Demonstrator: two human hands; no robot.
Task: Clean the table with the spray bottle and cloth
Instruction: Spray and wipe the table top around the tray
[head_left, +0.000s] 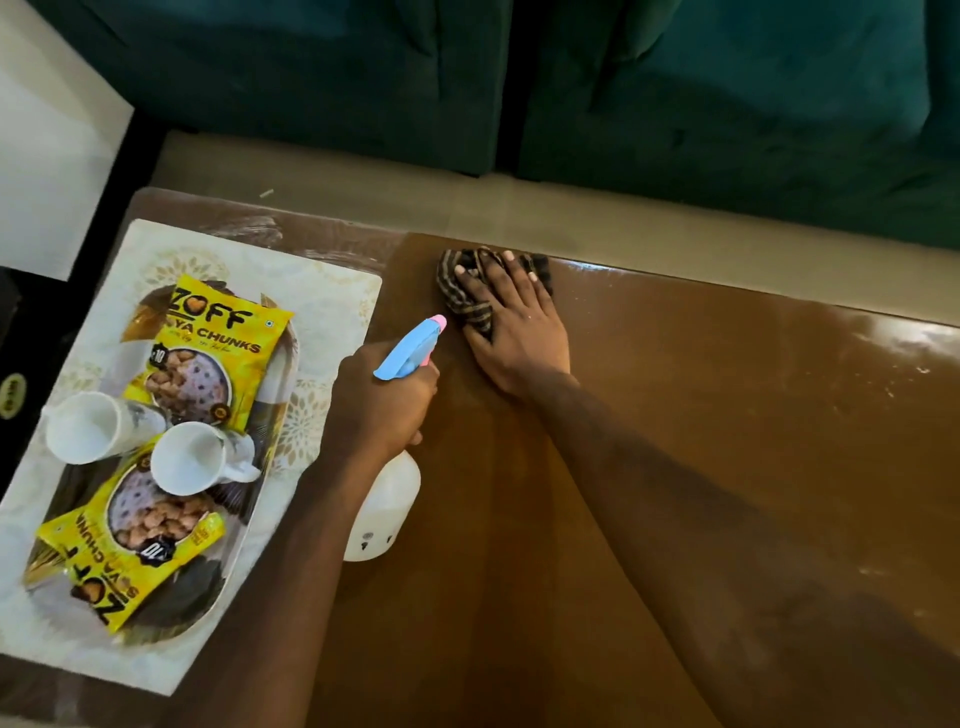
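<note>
Near the far edge of the brown counter (675, 467), the right hand (511, 332) lies flat and splayed, pressing the striped cloth (467, 296); left hand (382, 400) curls round the spray bottle (387, 499) just beside it, blue nozzle (413, 351) pointing at the cloth; yellow snack packets (208, 353) and two white cups (85, 426) sit far left.

My left hand (382, 400) grips the spray bottle (388, 501); my right hand (517, 338) presses flat, fingers (511, 275) spread, on the cloth (451, 288).
</note>
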